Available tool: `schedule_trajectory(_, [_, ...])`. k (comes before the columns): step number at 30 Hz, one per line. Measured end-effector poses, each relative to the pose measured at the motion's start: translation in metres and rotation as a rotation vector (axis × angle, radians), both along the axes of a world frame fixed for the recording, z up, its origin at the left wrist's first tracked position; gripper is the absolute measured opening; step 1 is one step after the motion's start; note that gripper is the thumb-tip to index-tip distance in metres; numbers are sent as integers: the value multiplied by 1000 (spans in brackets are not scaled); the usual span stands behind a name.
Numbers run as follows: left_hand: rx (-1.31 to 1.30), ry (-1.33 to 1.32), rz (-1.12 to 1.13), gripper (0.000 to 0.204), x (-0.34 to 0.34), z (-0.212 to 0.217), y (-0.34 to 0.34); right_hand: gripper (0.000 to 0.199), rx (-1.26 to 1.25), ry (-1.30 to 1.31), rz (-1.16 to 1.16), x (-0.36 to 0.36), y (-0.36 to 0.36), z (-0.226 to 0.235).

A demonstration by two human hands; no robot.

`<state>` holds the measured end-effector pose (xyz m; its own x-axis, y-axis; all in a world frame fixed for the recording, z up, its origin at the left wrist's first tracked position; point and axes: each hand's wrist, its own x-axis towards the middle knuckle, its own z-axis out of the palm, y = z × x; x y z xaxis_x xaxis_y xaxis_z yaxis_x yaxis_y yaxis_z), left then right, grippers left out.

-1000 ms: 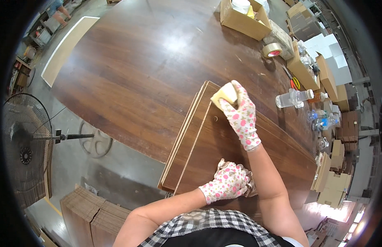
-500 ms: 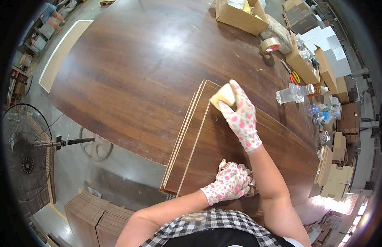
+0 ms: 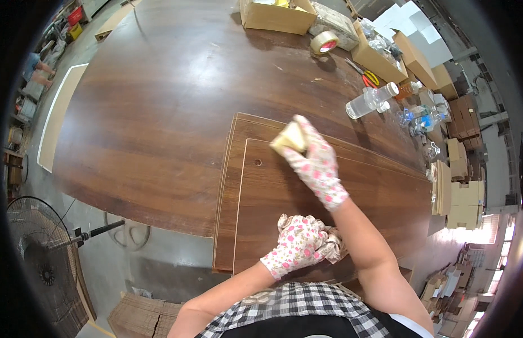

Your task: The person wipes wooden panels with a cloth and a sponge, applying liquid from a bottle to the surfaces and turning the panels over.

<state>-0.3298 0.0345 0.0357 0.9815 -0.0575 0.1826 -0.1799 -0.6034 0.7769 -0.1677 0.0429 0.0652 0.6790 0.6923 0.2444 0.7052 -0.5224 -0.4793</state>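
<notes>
My right hand [image 3: 315,163], in a white glove with pink flowers, grips a pale yellow sponge block [image 3: 287,138]. The sponge is at the far edge of the top brown wood-grain board [image 3: 272,197], which has a small round hole near its far left corner. More boards [image 3: 230,186] of the same look lie stacked under it. Closer to my body, my left hand [image 3: 298,243], gloved alike, is closed around a crumpled beige cloth [image 3: 333,247] over the board. Its fingertips are partly hidden.
The stack rests on a large brown table [image 3: 143,141]. To the far right are a tape roll [image 3: 324,42], scissors [image 3: 367,74], a clear bottle [image 3: 371,101] and open cardboard boxes [image 3: 379,53]. A standing fan [image 3: 44,265] is at the left, beside folded cardboard [image 3: 143,318].
My right hand has moved the sponge rightward along the board's far edge, away from the corner. The whole view has turned, so the table things appear further left. My left hand still holds the cloth.
</notes>
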Motion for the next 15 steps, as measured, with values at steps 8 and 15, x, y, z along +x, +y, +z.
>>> schedule_trajectory(8, [116, 18, -86, 33, 9, 10, -2, 62, 116, -4, -199, 12, -44, 14])
schedule_trajectory(15, [91, 13, -52, 31, 4, -4, 2, 63, 52, -40, -152, 17, -48, -6])
